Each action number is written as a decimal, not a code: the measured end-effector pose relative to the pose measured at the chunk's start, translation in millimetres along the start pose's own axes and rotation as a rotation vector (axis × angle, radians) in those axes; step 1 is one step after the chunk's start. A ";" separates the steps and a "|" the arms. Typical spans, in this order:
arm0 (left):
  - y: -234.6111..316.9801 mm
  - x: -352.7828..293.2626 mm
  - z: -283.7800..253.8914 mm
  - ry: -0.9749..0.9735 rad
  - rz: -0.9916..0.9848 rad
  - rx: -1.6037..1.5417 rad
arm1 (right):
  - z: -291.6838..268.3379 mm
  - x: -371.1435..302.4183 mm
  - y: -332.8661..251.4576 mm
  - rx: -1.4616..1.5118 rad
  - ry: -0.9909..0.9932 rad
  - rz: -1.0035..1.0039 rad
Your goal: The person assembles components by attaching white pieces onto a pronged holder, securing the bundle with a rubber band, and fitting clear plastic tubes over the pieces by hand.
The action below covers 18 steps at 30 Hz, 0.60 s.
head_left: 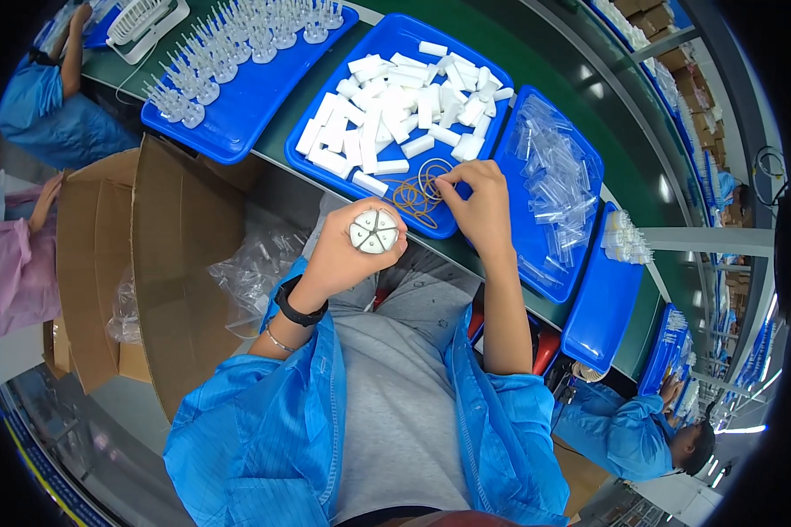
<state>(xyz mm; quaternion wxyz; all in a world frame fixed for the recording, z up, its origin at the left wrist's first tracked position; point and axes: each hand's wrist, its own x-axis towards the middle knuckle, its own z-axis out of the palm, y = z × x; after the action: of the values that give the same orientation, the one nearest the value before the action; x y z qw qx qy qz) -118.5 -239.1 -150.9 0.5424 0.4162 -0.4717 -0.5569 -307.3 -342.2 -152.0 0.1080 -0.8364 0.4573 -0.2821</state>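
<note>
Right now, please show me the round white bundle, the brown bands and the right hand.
Round white bundle (373,233): head view, centre of end face.
Brown bands (412,198): head view, middle of tangle.
Right hand (485,204): head view, middle of hand.

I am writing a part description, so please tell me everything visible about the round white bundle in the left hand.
The round white bundle shows a circular end face split by dark seams into five wedge-shaped segments, each with a small dark mark. It looks like smooth, hard plastic. The end face points up toward the camera; the sides are mostly hidden by the left hand, whose fingers wrap around it. No band shows around the visible end.
</note>
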 end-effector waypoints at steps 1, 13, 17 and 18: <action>0.9 -0.1 0.4 0.003 -0.001 0.002 | -2.6 -0.5 -0.1 0.082 0.018 0.047; 0.6 -0.3 7.2 0.028 -0.007 -0.001 | -8.8 -14.0 4.3 0.986 0.092 0.478; -2.2 0.4 7.4 0.024 -0.007 -0.004 | -13.8 -16.8 14.4 1.103 0.099 0.548; -2.6 1.1 7.4 0.023 -0.015 -0.017 | -14.0 -17.6 16.6 1.215 0.099 0.555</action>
<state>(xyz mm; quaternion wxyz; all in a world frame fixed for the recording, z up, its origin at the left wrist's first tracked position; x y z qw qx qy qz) -126.3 -239.7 -151.9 0.5469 0.4216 -0.4576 -0.5601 -334.4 -335.8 -154.3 0.6073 -0.4644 0.4197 -0.4892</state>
